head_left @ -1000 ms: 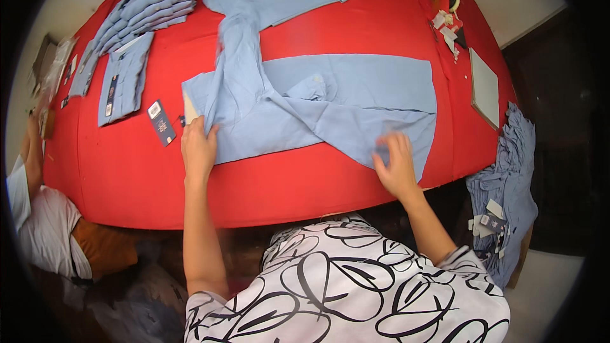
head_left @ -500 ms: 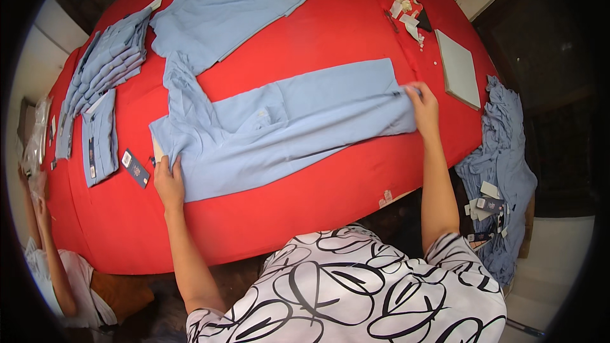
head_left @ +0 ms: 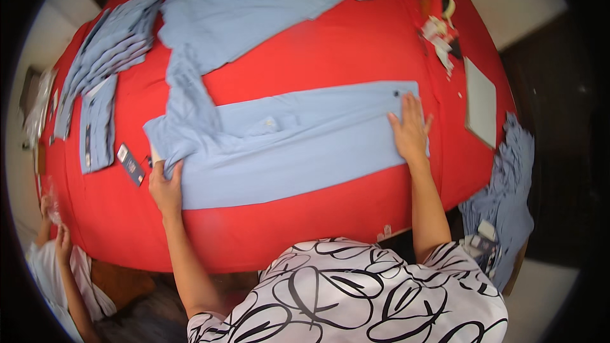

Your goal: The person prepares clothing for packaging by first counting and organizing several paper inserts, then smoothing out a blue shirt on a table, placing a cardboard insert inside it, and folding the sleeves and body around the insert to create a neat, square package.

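Note:
A light blue shirt lies lengthwise before me with its long side folded inward, a sleeve bunched and reaching up from its left part. My left hand grips the shirt's left end, by the collar, thumb and fingers pinched on the cloth. My right hand rests palm down on the right end near the hem, fingers spread and holding nothing. A dark hang tag lies just left of the collar.
A red-covered table bears another spread blue shirt, a stack of folded shirts and one folded shirt. At right lie a white board, scraps and heaped blue garments. A co-worker's hands handle clear plastic at left.
My right hand has let go of the shirt's edge and now lies flat on it. The near side is folded over and looks smoother. My view has shifted slightly.

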